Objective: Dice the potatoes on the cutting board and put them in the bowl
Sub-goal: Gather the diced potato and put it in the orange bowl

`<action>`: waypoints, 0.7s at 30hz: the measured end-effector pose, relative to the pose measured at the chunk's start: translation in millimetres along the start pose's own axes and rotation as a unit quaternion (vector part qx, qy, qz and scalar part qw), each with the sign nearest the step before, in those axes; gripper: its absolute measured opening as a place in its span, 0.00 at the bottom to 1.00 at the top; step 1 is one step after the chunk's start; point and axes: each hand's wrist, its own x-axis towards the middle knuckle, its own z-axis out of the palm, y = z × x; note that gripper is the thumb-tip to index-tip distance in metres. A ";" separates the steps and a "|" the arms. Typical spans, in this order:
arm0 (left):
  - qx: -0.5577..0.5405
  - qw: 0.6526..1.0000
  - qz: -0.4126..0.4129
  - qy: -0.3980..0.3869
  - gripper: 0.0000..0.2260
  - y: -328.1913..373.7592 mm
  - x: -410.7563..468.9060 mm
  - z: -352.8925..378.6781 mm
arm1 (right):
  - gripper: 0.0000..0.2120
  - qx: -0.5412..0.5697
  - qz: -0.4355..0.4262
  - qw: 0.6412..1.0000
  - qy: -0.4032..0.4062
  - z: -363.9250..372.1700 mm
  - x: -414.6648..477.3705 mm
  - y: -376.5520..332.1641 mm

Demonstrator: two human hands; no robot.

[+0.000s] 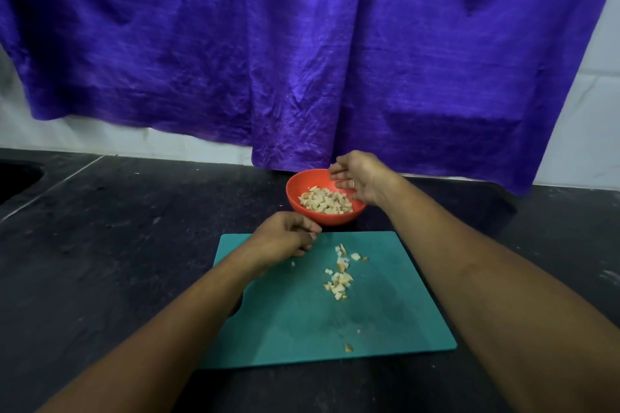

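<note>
Right hand (360,183) hovers over the far-right rim of the orange bowl (295,184) with its fingers loosely spread and nothing in them, while the left hand (285,235) sits at the far-left corner of the teal cutting board (302,329), fingers curled right by the bowl's near side; whether they hold anything cannot be told. The bowl, just beyond the board, holds a heap of diced potato (325,201), and a small scatter of potato pieces (339,275) lies on the board's middle. Both stand on a dark table (117,228) below a hanging purple cloth (302,60).
</note>
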 end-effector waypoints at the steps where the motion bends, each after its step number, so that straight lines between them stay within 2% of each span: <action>1: -0.003 1.000 0.000 -0.002 0.07 -0.4 -0.1 0.7 | 0.17 -0.004 -0.007 1.000 -0.006 -2.2 0.7 0.1; 6: 0.004 1.000 0.012 -0.003 0.07 0.8 -8.2 0.8 | 0.13 0.068 -0.046 0.997 0.006 -18.3 -19.3 0.4; 9: 0.022 0.999 0.031 -0.007 0.10 0.5 -19.8 5.2 | 0.08 0.094 -0.045 0.994 -0.024 -32.6 -51.9 11.5; 16: 0.079 0.992 0.098 -0.030 0.09 3.3 -55.6 21.3 | 0.08 -0.055 -0.014 0.989 -0.135 -48.6 -120.7 73.5; 21: 0.076 0.988 0.130 0.044 0.08 8.2 -71.2 20.1 | 0.09 -0.179 -0.055 0.966 -0.180 -47.2 -146.2 90.2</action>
